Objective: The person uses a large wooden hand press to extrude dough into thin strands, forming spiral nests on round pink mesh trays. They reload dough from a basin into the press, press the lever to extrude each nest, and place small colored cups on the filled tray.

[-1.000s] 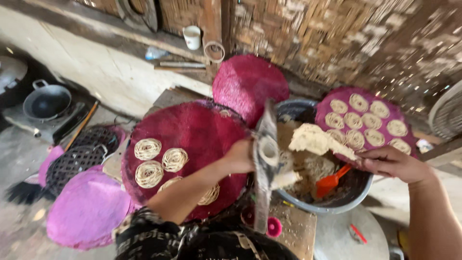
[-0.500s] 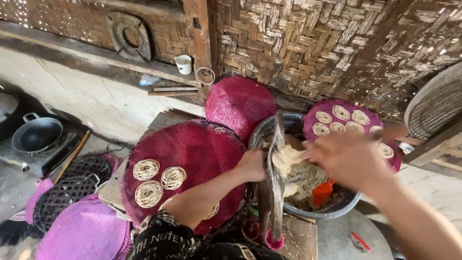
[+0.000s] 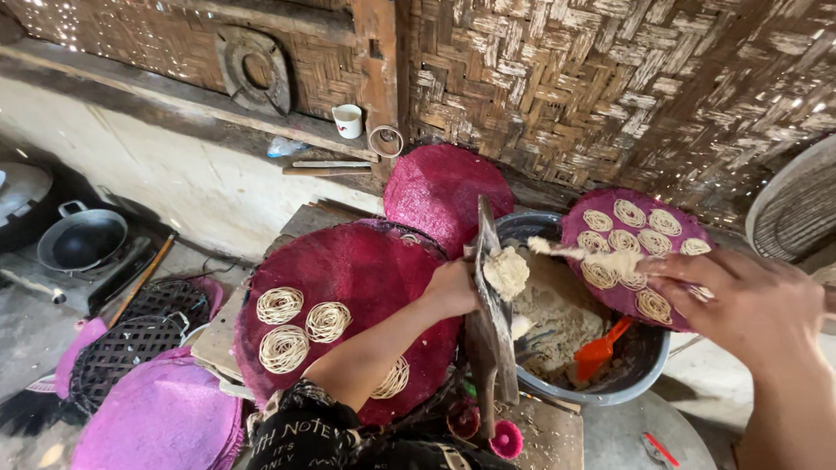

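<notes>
Your right hand (image 3: 740, 300): drawn back from over the bowl (image 3: 640, 374), now beside its rim, trailing a strip of dough (image 3: 601, 259). Dough lump (image 3: 506, 271): newly set on the press (image 3: 489, 296).

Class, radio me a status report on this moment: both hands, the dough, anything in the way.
Left hand on the wooden press. Right hand carrying a dough lump toward it. Dough wad already on press. Dough basin below; nothing between.

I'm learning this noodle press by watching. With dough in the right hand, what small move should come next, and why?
Probably bring the dough in the right hand across to the press that the left hand steadies: a lump already sits at its mouth.
</notes>
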The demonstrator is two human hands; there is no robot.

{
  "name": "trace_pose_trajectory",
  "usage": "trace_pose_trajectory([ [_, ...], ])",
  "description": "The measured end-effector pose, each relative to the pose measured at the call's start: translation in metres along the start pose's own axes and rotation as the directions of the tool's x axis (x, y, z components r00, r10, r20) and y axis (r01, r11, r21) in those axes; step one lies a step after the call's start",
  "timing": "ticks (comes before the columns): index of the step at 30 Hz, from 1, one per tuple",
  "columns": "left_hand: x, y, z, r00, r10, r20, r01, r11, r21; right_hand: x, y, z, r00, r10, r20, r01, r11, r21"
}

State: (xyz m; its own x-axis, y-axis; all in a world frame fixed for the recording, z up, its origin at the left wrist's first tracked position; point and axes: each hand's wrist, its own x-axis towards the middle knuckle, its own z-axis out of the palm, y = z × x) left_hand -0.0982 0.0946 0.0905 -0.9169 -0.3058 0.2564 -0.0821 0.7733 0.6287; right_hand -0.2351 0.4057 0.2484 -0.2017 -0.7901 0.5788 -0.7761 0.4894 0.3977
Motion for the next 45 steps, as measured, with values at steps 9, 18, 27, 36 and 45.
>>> trace_pose_trajectory([
  [9, -0.003, 0.029, 0.019, 0.956, -0.185, 0.227, 0.168, 0.981, 0.094, 0.022, -0.073, 0.019, 0.878, -0.354, 0.322, 0.375, 0.927, -0.004],
  [18, 0.002, -0.011, -0.016, 0.989, 0.011, 0.148, 0.007, 0.992, -0.123, -0.02, -0.021, 0.018, 0.984, 0.098, -0.148, -0.061, 0.97, 0.237],
  [27, 0.005, -0.015, -0.018, 1.0, -0.007, 0.008, 0.011, 0.736, -0.677, -0.034, -0.021, 0.074, 0.997, 0.074, -0.014, -0.059, 0.884, 0.463],
  [36, -0.004, 0.007, 0.0, 0.985, 0.149, 0.084, -0.155, 0.986, 0.066, 0.034, -0.026, -0.011, 0.904, -0.084, 0.42, 0.01, 0.985, 0.174],
  [45, -0.005, 0.01, 0.01, 0.993, 0.113, 0.045, -0.116, 0.991, 0.071, 0.048, -0.089, 0.02, 0.759, -0.343, 0.553, 0.331, 0.935, 0.126],
])
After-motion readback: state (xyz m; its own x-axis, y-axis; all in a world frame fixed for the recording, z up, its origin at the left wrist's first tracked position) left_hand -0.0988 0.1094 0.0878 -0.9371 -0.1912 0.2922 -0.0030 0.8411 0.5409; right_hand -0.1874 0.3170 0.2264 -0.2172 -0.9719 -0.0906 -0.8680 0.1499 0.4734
